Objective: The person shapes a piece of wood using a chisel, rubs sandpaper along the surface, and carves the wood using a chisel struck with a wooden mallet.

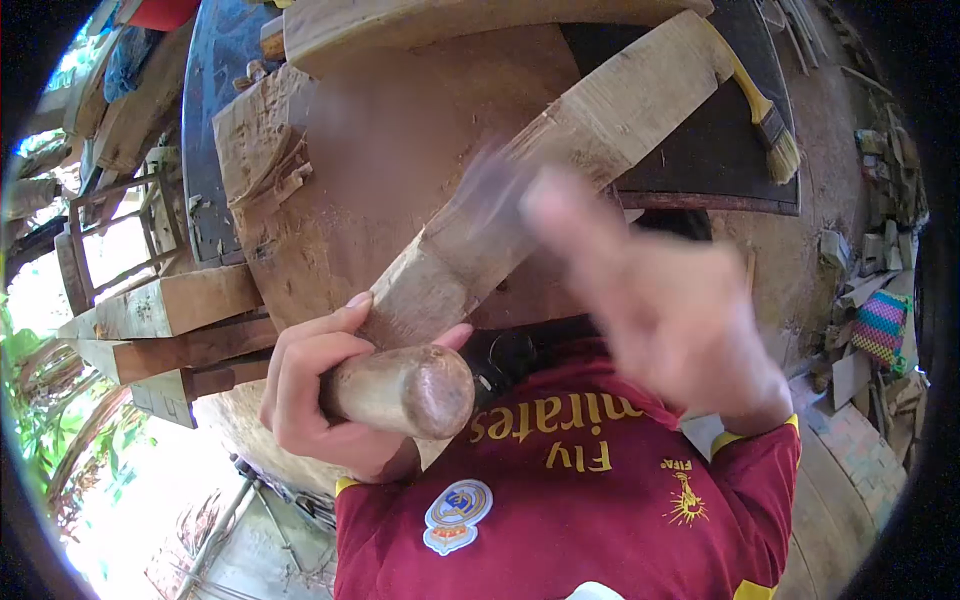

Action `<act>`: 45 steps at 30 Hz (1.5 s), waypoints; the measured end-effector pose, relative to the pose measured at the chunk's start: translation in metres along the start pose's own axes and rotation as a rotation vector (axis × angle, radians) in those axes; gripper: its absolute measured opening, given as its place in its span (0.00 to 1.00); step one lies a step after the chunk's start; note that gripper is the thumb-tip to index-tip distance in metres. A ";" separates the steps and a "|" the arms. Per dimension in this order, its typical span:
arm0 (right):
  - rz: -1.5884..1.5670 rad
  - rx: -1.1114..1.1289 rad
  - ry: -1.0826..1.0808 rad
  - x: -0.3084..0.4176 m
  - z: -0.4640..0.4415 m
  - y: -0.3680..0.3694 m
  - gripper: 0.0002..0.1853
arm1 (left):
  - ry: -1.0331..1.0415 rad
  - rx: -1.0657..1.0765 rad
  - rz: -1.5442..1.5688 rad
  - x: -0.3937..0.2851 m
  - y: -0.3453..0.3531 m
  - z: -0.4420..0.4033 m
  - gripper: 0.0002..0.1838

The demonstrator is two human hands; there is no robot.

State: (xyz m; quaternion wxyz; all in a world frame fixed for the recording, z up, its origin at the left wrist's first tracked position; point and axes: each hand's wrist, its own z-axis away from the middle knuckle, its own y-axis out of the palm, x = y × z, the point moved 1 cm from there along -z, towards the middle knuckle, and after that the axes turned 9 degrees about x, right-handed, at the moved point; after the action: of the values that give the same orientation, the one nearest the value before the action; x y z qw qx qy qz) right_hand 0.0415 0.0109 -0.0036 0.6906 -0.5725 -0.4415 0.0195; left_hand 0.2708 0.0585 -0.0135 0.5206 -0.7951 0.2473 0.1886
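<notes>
My left hand (pixel 315 385) is wrapped around a thick, round wooden handle (pixel 405 390), whose worn butt end faces me. Its fingertips and thumb also lie against the near end of a long, squared wooden beam (pixel 640 100). The beam slants up to the right across my lap and the work surface, with a rough, chipped patch near its middle. Over the beam's right side, my right hand (pixel 670 290) is smeared by motion, one finger seeming to stretch toward the wood. A faint streak beside that fingertip is too blurred to name.
A brush with a yellow handle (pixel 765 115) lies at the beam's far end. Behind is a brown board (pixel 400 180) with wood chips (pixel 285 180) and a curved timber (pixel 450 25). Stacked planks (pixel 170 310) stand left; a woven bag (pixel 880 330) sits among scraps at right.
</notes>
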 end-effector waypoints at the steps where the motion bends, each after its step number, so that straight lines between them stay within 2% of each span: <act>1: -0.007 -0.058 0.018 -0.004 -0.001 -0.001 0.32 | -0.003 -0.006 0.007 -0.001 0.001 0.000 0.33; 3: -0.012 -0.004 0.010 0.001 0.002 0.001 0.32 | -0.014 -0.022 0.017 -0.002 0.002 0.002 0.33; 5: -0.088 0.241 -0.062 0.025 0.008 0.002 0.32 | -0.069 0.036 0.052 -0.004 -0.003 0.006 0.31; 7: -0.148 0.049 -0.106 0.018 -0.002 0.020 0.34 | -0.101 0.035 0.076 -0.005 -0.001 0.007 0.31; 10: -0.128 -0.028 -0.072 0.020 -0.011 0.027 0.34 | -0.104 0.022 0.078 -0.008 0.002 0.009 0.31; 15: -0.100 0.178 -0.046 0.030 0.007 0.010 0.32 | -0.113 0.072 0.069 -0.002 -0.004 0.009 0.32; 17: -0.129 0.078 -0.049 0.025 -0.011 0.019 0.33 | -0.132 0.041 0.070 -0.004 -0.001 0.010 0.32; 20: -0.076 0.067 -0.041 0.029 -0.011 0.020 0.35 | -0.139 0.042 0.091 -0.011 0.001 0.009 0.31; 25: -0.162 0.208 -0.008 0.033 0.008 0.009 0.35 | -0.116 0.043 0.076 -0.003 -0.002 0.009 0.31; 27: -0.258 0.084 -0.013 0.026 -0.012 0.019 0.34 | -0.039 -0.010 0.039 -0.007 0.003 0.005 0.32; 28: -0.308 0.021 -0.017 0.025 -0.020 0.024 0.34 | -0.072 0.017 0.057 -0.007 0.002 0.006 0.32; 32: -0.278 0.180 -0.024 0.033 0.010 0.011 0.30 | -0.135 0.096 0.119 -0.003 -0.004 0.009 0.31; 33: -0.232 0.284 -0.020 0.038 0.021 0.002 0.32 | -0.137 0.108 0.135 0.001 -0.008 0.010 0.31; 35: -0.415 0.231 0.027 0.029 0.037 0.002 0.34 | -0.102 0.126 0.123 0.001 -0.009 0.006 0.29; 38: -0.517 0.008 0.066 0.017 0.055 0.006 0.34 | -0.008 0.174 0.071 0.003 -0.014 -0.004 0.26; 40: -0.669 -0.051 0.185 0.011 0.070 0.010 0.34 | 0.073 0.224 0.042 0.004 -0.021 -0.009 0.24; 42: -0.838 -0.253 0.172 0.007 0.068 0.027 0.35 | 0.184 0.284 0.047 0.001 -0.029 -0.021 0.24; 45: -1.338 -0.264 0.307 0.003 0.065 0.032 0.36 | 0.398 0.374 -0.041 -0.020 -0.034 -0.041 0.21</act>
State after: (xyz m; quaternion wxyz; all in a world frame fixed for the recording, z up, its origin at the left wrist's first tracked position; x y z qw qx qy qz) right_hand 0.0180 0.0736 -0.0304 0.5336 -0.2527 -0.5953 -0.5450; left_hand 0.2766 0.0360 0.0390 0.6034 -0.7114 0.3589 -0.0308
